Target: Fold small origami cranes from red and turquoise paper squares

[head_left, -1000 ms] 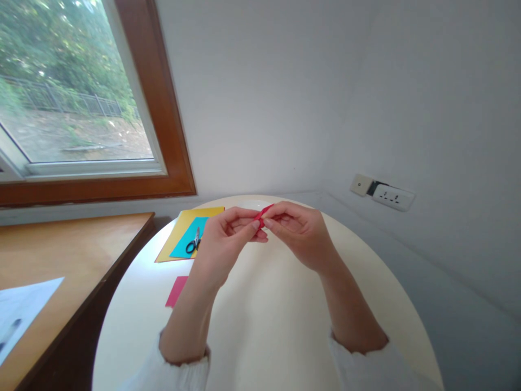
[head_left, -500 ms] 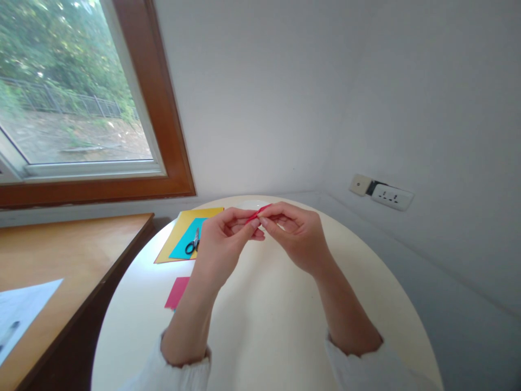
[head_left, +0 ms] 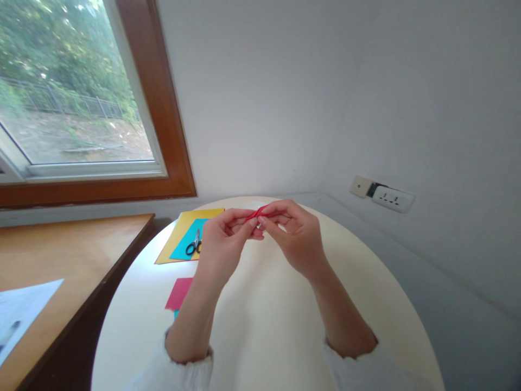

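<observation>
Both hands meet above the far middle of a round white table (head_left: 268, 326). My left hand (head_left: 223, 247) and my right hand (head_left: 293, 234) each pinch a small folded piece of red paper (head_left: 255, 213) between thumb and fingertips. Most of the red paper is hidden by the fingers. Black-handled scissors (head_left: 194, 244) lie to the left of my left hand on a cyan sheet (head_left: 184, 241), which rests on a yellow sheet (head_left: 177, 232).
A pink paper piece (head_left: 179, 293) lies on the table beside my left forearm. A wooden desk (head_left: 61, 266) with a white printed sheet (head_left: 20, 312) adjoins the table on the left. A window sits above it; wall sockets (head_left: 391, 198) are at right.
The hands have stayed together on the red paper, drawing slightly nearer each other. The fingers shifted a little along the fold. The view dropped a touch.
</observation>
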